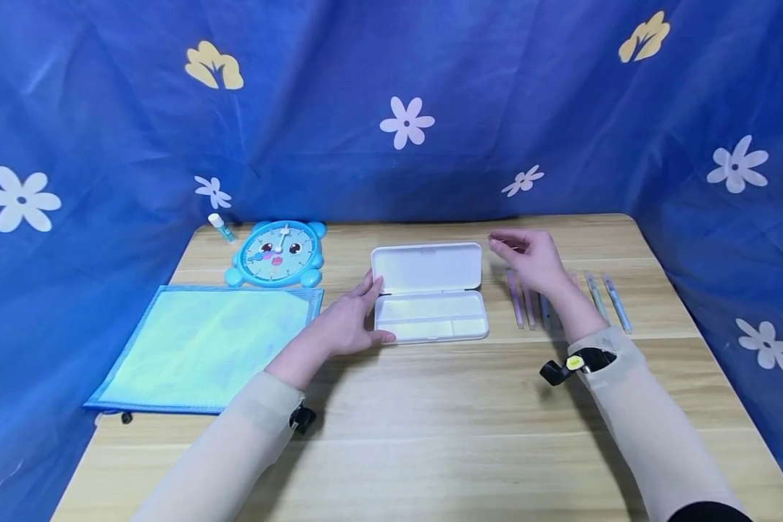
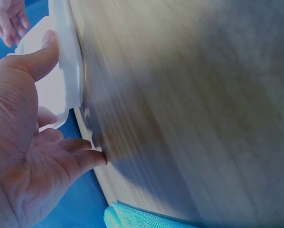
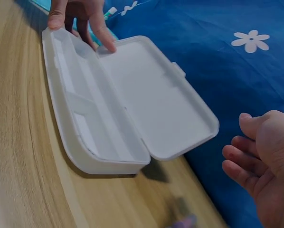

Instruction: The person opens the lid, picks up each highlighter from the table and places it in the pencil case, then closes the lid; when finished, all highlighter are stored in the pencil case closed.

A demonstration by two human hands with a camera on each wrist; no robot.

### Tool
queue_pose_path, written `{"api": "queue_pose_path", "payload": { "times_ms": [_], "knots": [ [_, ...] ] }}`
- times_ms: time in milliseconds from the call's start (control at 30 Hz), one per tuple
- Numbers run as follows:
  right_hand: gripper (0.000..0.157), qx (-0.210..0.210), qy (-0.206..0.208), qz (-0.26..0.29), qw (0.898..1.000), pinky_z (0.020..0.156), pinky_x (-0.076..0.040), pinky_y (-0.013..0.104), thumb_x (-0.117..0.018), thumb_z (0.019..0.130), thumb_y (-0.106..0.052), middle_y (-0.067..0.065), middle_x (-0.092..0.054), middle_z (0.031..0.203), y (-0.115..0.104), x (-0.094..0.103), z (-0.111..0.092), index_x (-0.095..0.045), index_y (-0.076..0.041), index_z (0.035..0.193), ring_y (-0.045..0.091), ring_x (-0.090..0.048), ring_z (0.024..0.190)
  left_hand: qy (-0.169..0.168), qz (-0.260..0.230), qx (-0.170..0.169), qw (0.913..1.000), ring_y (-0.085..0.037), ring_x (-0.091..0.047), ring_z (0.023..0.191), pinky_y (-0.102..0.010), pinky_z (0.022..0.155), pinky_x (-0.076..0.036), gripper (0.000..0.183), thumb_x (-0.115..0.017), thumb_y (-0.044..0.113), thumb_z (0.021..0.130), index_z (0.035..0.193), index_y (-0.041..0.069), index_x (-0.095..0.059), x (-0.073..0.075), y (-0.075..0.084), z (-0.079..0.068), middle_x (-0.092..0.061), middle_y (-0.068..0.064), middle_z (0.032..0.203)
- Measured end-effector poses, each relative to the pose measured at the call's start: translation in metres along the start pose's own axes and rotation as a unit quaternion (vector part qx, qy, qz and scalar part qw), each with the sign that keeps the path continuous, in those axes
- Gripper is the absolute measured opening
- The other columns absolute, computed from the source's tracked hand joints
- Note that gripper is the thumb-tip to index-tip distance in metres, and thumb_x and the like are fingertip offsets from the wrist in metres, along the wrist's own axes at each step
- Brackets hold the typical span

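Note:
A white pencil case (image 1: 429,270) stands on the table with its lid raised. Its divided compartments (image 3: 80,95) are bare in the right wrist view. At its left end my left hand (image 1: 346,322) holds it, the thumb on the front edge and a finger against the lid; the left wrist view has this thumb (image 2: 44,59) close up. My right hand (image 1: 536,261) hovers right of the lid, fingers loosely bent and holding nothing. Below that hand several pens lie in a row, among them a purple pen (image 1: 515,299) and a blue pen (image 1: 616,302); the forearm partly hides others.
To the left lies a light-blue mesh zip pouch (image 1: 202,348). Behind it is a blue toy clock (image 1: 277,254) with a glue stick (image 1: 220,226) beside it. A blue flowered cloth (image 1: 339,145) hangs along the table's back and sides.

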State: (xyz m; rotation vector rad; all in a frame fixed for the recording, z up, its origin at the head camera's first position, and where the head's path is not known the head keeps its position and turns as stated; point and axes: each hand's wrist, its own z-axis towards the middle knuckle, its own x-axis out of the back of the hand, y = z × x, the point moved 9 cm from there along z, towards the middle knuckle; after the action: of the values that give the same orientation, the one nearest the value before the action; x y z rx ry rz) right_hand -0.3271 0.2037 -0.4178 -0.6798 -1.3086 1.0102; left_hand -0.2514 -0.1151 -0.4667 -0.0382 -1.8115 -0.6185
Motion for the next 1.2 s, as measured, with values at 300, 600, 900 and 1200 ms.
{"api": "queue_pose_path", "payload": {
  "times_ms": [300,600,900,1200],
  "knots": [
    [0.034,0.019,0.018,0.002,1.0,0.086,-0.054,0.016,-0.073,0.103,-0.022,0.015,-0.076,0.122,-0.009,0.024,-0.011,-0.075,0.0,0.129,0.016,-0.073,0.105,-0.01,0.001,0.002,0.9999,-0.046,-0.032,0.151,-0.052,0.123,-0.032,0.121,-0.081,0.062,0.087,0.17,0.011,-0.01,0.003,-0.001,0.002,-0.001,-0.012,0.176],
    [0.033,0.016,0.025,-0.01,1.0,0.088,-0.054,0.016,-0.075,0.102,-0.02,0.015,-0.077,0.119,-0.008,0.036,-0.026,-0.076,0.001,0.127,0.01,-0.073,0.102,-0.016,0.001,0.004,0.9999,-0.046,-0.032,0.152,-0.051,0.123,-0.031,0.121,-0.081,0.063,0.086,0.17,0.011,-0.011,0.002,-0.001,0.004,-0.001,-0.011,0.176],
    [0.032,-0.029,0.011,-0.042,0.999,0.081,-0.053,0.013,-0.075,0.101,-0.018,0.019,-0.077,0.116,0.013,0.036,-0.04,-0.076,0.004,0.124,0.018,-0.072,0.098,-0.018,-0.003,0.007,0.9998,-0.047,-0.031,0.152,-0.052,0.123,-0.031,0.121,-0.082,0.062,0.086,0.17,0.011,-0.012,0.0,-0.001,0.005,-0.001,-0.011,0.176],
    [0.031,-0.086,-0.008,-0.063,0.994,0.072,-0.055,0.014,-0.079,0.097,-0.013,0.022,-0.077,0.111,0.034,0.024,-0.053,-0.076,0.008,0.12,0.026,-0.073,0.095,-0.016,-0.005,0.009,0.9998,-0.047,-0.031,0.152,-0.053,0.123,-0.032,0.121,-0.083,0.062,0.085,0.17,0.01,-0.012,0.0,-0.001,0.004,-0.002,-0.01,0.176]
  ]
}}
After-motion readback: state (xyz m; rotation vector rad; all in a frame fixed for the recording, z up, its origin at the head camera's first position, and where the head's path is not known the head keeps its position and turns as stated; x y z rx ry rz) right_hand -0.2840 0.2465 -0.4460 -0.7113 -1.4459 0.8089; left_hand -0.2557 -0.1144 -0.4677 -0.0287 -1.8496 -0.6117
